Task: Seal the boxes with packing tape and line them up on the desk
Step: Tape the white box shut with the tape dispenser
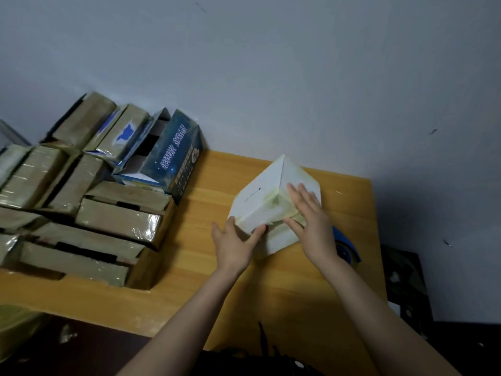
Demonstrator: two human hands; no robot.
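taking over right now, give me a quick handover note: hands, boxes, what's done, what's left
Left hand: open, steadying the white box at its near-left corner.
Right hand: open, pressing flat on its taped top.
The box sits on the desk, apart from the pile; the blue tape dispenser lies behind the right wrist.
Done: taped boxes stacked at left.
Left: finish this box, seal the open dark blue box, line all up.
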